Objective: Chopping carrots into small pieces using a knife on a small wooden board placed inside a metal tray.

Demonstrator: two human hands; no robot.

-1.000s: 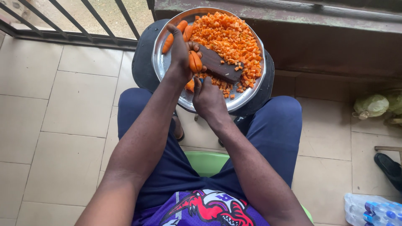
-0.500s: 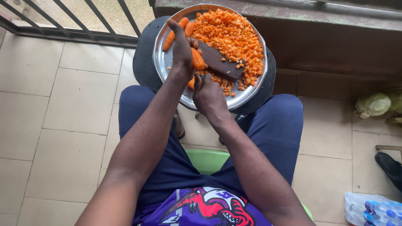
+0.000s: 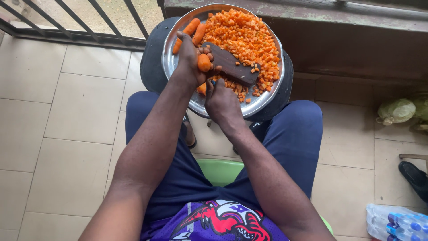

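A round metal tray [image 3: 170,67] sits on a dark stool in front of my knees. It holds a heap of diced carrot [image 3: 249,33], a dark wooden board [image 3: 232,64] and two whole carrots [image 3: 192,27] at its far left. My left hand [image 3: 188,60] is curled around a peeled carrot [image 3: 204,62] at the board's left end. My right hand [image 3: 221,105] is closed just below it over the tray's near rim, gripping a knife whose blue handle tip [image 3: 213,82] barely shows; the blade is hidden.
The dark stool [image 3: 150,67] stands between my legs, and I sit on a green chair [image 3: 220,172]. A metal railing [image 3: 89,22] runs at the far left. A cabbage [image 3: 394,111], a black shoe [image 3: 414,176] and a pack of water bottles [image 3: 401,223] lie at the right.
My left hand has drawn back from the tray's far left and curled tighter around the carrot, which now stands more on end. My right hand has barely moved.
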